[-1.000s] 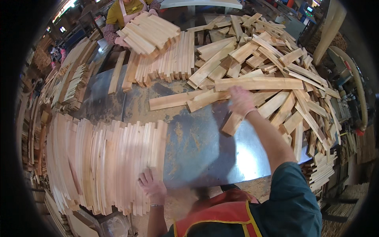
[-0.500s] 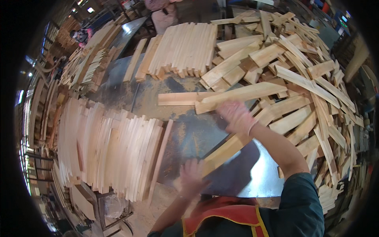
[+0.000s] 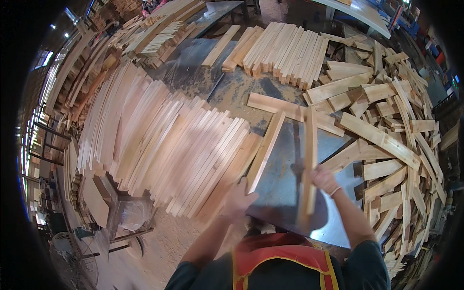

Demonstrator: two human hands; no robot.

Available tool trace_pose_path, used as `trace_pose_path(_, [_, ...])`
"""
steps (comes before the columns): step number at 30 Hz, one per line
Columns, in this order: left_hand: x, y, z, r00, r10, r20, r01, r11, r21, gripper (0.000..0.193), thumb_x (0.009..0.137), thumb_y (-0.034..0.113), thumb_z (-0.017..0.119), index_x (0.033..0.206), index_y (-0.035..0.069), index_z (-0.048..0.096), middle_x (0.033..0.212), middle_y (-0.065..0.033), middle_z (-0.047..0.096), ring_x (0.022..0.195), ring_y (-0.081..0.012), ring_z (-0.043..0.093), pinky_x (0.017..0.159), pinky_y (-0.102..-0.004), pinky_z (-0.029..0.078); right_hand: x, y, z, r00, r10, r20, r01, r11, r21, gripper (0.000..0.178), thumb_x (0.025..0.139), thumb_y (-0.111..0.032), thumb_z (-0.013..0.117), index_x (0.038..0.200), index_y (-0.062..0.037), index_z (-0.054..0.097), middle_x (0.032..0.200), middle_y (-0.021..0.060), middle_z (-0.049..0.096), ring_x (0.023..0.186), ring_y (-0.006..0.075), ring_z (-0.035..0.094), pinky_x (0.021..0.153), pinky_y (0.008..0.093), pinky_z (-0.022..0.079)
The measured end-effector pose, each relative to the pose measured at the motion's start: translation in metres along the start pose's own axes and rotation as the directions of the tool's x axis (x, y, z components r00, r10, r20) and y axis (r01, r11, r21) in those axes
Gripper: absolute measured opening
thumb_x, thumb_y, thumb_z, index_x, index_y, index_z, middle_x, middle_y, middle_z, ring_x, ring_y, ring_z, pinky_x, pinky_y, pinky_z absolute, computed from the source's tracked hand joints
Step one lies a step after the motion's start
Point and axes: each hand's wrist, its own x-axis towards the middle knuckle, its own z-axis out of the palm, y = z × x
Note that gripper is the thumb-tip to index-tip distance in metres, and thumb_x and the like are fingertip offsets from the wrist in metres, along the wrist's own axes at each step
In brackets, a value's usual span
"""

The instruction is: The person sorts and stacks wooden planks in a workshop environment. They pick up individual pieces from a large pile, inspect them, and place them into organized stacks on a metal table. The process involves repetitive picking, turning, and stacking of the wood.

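My right hand (image 3: 323,180) is closed round a narrow wooden board (image 3: 310,150), which points away from me over the metal table and is blurred at its near end. My left hand (image 3: 238,198), somewhat smeared, grips the near end of another wooden board (image 3: 268,147). That second board slants beside a long row of boards (image 3: 179,145) packed side by side on the left. Beyond both hands, a pale board (image 3: 275,105) lies crosswise on the table, partly hidden by the board in my right hand.
Loose wooden offcuts (image 3: 386,140) are heaped along the right side. At the back stands a neat row of boards (image 3: 287,50). Sawdust covers parts of the metal table (image 3: 280,188). A fan (image 3: 67,251) and a clear plastic bag (image 3: 134,215) are at lower left.
My view has turned left. My right hand has moved nearer to me and now holds a board lengthwise. The board that lay over the crosswise one has left that spot.
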Motion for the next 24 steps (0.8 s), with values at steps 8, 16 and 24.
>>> trace_pose_path(8, [-0.055,-0.059,-0.016,0.804,0.595,0.017,-0.558,0.743,0.369,0.069,0.089,0.053,0.072,0.136,0.006,0.054,0.130,-0.0214,0.060,0.125,-0.0432,0.059,0.107,-0.0559,0.046,-0.016,-0.159,0.112,0.960,0.279,-0.035,-0.240,0.879,0.413,0.075,0.089,-0.060,0.071,0.131,0.0015,0.063,0.106,0.0205,0.075,0.099,0.0319,0.071,0.088,0.0418,0.055])
trace_pose_path(16, [-0.084,-0.132,-0.049,0.958,0.286,0.005,-0.277,0.925,0.260,0.062,0.091,0.025,0.065,0.151,0.014,0.052,0.157,-0.0146,0.047,0.144,-0.0379,0.045,0.110,-0.0492,0.047,0.003,-0.225,0.125,0.960,0.272,0.063,-0.279,0.929,0.242,0.095,0.087,-0.065,0.065,0.141,0.0111,0.051,0.126,0.0354,0.068,0.121,0.0440,0.067,0.107,0.0456,0.051])
trace_pose_path(24, [-0.030,-0.143,-0.014,0.948,0.251,-0.197,0.020,0.569,0.822,0.089,0.094,0.050,0.061,0.163,0.000,0.032,0.172,-0.0200,0.027,0.160,-0.0408,0.020,0.131,-0.0557,0.013,0.042,-0.236,0.109,0.909,-0.177,0.377,0.157,0.984,0.085,0.080,0.087,-0.051,0.070,0.148,-0.0035,0.052,0.131,0.0282,0.068,0.123,0.0451,0.065,0.105,0.0487,0.051])
